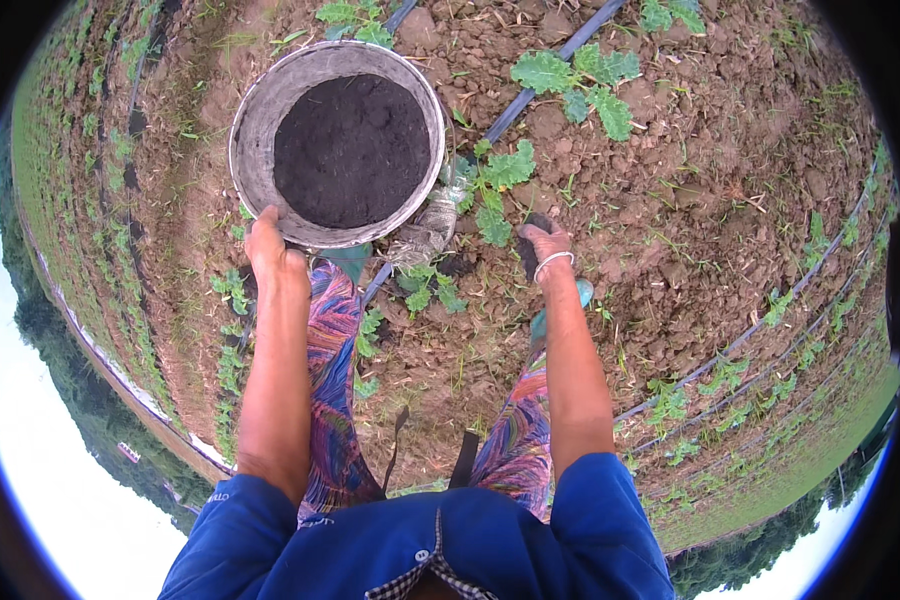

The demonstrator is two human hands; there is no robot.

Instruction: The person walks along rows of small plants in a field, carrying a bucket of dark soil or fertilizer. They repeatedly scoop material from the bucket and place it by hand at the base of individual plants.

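My left hand (274, 247) grips the near rim of a round grey bucket (256, 142), its thumb over the edge. Dark, crumbly soil-like material (352, 150) covers the bucket's bottom. To the right, my right hand (551, 241) is closed around a handful of similar dark material (528, 256), low over the brown ground. A white bangle (555, 260) circles that wrist. Between the hands stands a leafy plant with lobed leaves (506, 171), just left of my right hand. A worn, greyish cloth bundle (431, 225) sits against the bucket's near right side.
A dark irrigation hose (525, 97) runs diagonally along the plant row, partly hidden by the bucket. More leafy plants grow at the top (589, 79) and by my feet (427, 289). A greenish shoe (583, 291) shows beside my right forearm. Cloddy soil (709, 217) spreads to the right.
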